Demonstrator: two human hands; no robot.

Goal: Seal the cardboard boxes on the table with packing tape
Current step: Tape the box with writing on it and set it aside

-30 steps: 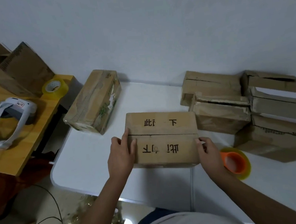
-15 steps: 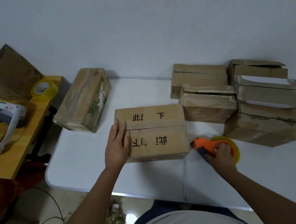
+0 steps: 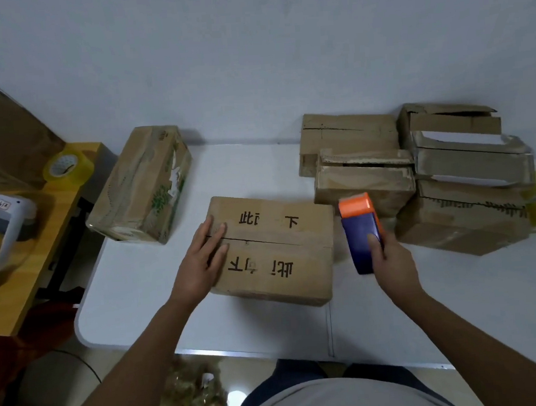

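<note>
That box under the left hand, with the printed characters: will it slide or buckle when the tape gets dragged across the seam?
The printed box sits on a smooth white table, so it would probably slide if unbraced; the left hand lies flat on it. Its flaps meet level, so it looks fairly stiff. Weight cannot be judged.

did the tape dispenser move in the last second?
Yes. The tape dispenser lay flat on the table right of the printed box; now the right hand holds it raised beside that box.

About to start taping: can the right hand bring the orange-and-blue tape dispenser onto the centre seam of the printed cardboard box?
Probably yes. The right hand holds the orange-and-blue tape dispenser beside the printed cardboard box; only the left hand covers the seam's left end.
</note>
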